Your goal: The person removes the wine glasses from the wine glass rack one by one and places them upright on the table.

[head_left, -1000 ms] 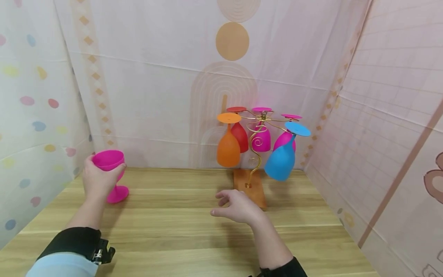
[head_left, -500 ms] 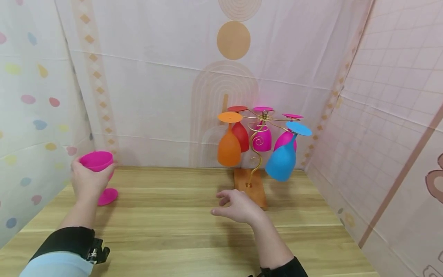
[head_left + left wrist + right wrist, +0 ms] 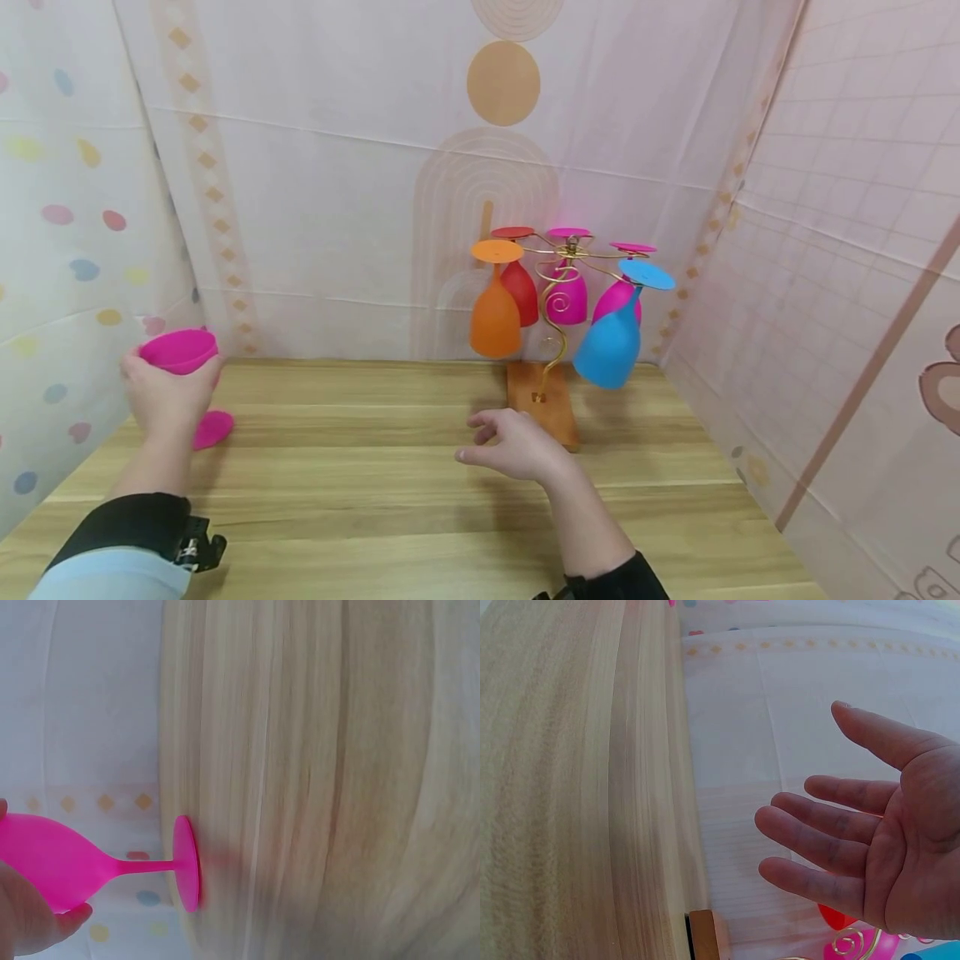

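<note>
My left hand holds a pink goblet round its bowl at the far left of the table. The goblet is upright, and in the left wrist view its round foot is at the tabletop; whether it touches is hard to tell. My right hand hovers over the table with nothing in it, its fingers spread and relaxed in the right wrist view. Just beyond it stands a gold wire glass rack on a wooden base. Upside down from the rack hang an orange goblet, a red, a blue and two pink ones.
The wood-grain table reaches back to a patterned cloth backdrop. A dotted cloth closes off the left side, near my left hand. Another cloth hangs on the right.
My left hand has carried the pink goblet leftward over the table, still gripping its bowl. My right hand and the rack with its goblets have stayed in place.
</note>
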The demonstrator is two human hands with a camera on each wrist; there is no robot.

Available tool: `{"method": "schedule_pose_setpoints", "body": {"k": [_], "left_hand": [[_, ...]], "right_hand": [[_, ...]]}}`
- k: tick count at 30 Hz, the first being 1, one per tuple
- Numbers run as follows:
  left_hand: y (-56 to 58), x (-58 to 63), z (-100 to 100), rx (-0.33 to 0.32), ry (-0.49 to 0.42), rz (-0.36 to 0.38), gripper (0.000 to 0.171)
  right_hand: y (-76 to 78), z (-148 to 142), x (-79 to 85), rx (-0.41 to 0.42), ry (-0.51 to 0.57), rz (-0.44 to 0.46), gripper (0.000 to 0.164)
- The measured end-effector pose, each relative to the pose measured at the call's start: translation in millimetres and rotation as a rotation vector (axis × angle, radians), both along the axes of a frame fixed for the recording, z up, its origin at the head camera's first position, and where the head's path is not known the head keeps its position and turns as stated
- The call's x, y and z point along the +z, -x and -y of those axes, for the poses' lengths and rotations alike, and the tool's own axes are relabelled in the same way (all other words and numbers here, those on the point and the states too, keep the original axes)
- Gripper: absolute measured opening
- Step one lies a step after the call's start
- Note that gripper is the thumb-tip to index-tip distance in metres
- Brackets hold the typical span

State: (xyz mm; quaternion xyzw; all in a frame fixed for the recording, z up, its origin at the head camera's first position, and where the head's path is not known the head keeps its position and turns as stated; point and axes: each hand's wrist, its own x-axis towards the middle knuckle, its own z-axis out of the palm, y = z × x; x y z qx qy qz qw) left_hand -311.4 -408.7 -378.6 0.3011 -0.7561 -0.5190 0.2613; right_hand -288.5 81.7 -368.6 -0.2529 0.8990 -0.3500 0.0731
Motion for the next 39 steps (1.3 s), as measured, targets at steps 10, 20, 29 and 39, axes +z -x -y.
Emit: {"method": "schedule_pose_setpoints", "body": {"k": [10,20,29,39], "left_hand": [[-4.2,0.5,11,0.010,-0.034,0.040,0.116],[-5.9,-2.4,14,0.012,-0.043,0.053,0.122],[-9.3,3.0,19,0.007,-0.036,0.040,0.127],[-11.0,21.9,6,0.018,0.081,-0.024,0.121]], "right_hand": [[0.1,0,-0.3,-0.008,-0.007,0.018,0.059],[0.0,0,-1.4,-0.008,-0.004,0.009,0.058],[-1.0,-1,0.3,-0.017,0.002,0.025,0.057],[-1.7,0,3.6,-0.019,0.026,-0.010,0.058]]}}
